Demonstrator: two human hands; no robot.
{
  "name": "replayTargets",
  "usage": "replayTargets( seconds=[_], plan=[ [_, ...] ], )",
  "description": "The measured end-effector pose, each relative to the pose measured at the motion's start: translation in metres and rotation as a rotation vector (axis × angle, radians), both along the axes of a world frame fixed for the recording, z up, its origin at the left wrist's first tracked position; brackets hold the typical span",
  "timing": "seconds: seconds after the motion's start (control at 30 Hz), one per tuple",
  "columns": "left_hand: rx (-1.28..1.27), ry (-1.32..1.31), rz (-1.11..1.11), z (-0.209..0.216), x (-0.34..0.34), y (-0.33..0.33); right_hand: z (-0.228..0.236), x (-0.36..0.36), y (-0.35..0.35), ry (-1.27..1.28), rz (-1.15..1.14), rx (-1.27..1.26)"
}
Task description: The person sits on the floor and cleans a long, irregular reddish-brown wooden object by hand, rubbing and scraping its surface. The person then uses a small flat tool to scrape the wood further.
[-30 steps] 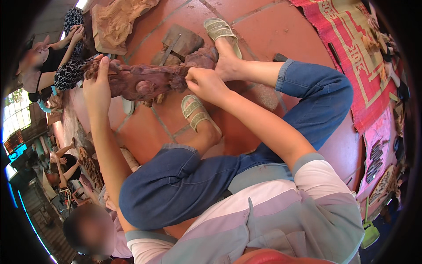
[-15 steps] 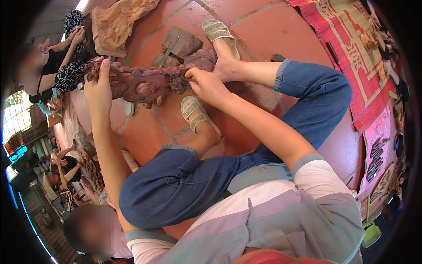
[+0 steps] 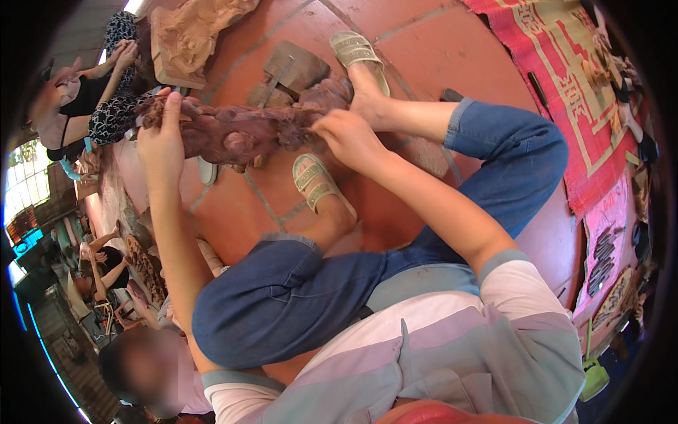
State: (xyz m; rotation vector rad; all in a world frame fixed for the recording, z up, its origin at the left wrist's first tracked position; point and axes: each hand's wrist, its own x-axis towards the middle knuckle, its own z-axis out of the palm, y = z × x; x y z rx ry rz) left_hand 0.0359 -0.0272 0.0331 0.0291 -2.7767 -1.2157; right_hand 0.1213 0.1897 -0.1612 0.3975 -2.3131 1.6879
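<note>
- Head view: the dark reddish wood carving (image 3: 233, 131) lies across the red tiled floor (image 3: 438, 56) between the person's sandalled feet; the left hand (image 3: 161, 141) is closed around its left end; the right hand (image 3: 347, 138) is curled and pressing on its right end, beside the ankle.
- A pale carved block (image 3: 191, 39) lies beyond; a red patterned mat (image 3: 565, 85) lies to the right.

1. The left hand (image 3: 161, 145) grips the dark reddish carved wood piece (image 3: 236, 131) at ten o'clock.
2. The right hand (image 3: 349, 138) presses its other end, near twelve o'clock, beside a sandalled foot (image 3: 360, 53).
</note>
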Motion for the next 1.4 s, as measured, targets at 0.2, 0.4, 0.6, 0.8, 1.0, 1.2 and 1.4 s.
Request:
replayTargets(
  seconds=[0.2, 0.4, 0.6, 0.8, 1.0, 1.2, 1.4],
  plan=[
    [-0.051, 0.033, -0.028, -0.005, -0.001, -0.006, -0.010, 0.000, 0.000, -0.063, 0.016, 0.017],
    [-0.026, -0.011, 0.010, -0.002, 0.002, 0.004, -0.005, -0.002, -0.007, -0.133, -0.022, -0.093],
    [-0.069, -0.006, 0.012, 0.002, 0.001, 0.008, -0.002, 0.007, -0.013, -0.340, -0.076, -0.215],
    [-0.033, 0.007, -0.019, -0.001, 0.002, 0.002, 0.000, 0.017, -0.004, -0.577, -0.020, -0.285],
    [-0.045, -0.002, 0.003, -0.001, 0.008, 0.004, 0.002, 0.013, -0.010, -0.361, -0.051, -0.173],
    [0.020, -0.007, 0.001, 0.000, 0.006, 0.008, -0.001, 0.009, -0.015, -0.368, -0.072, -0.238],
    [0.050, -0.003, -0.022, -0.002, 0.008, 0.005, -0.005, 0.013, -0.013, -0.373, -0.058, -0.258]
  ],
)
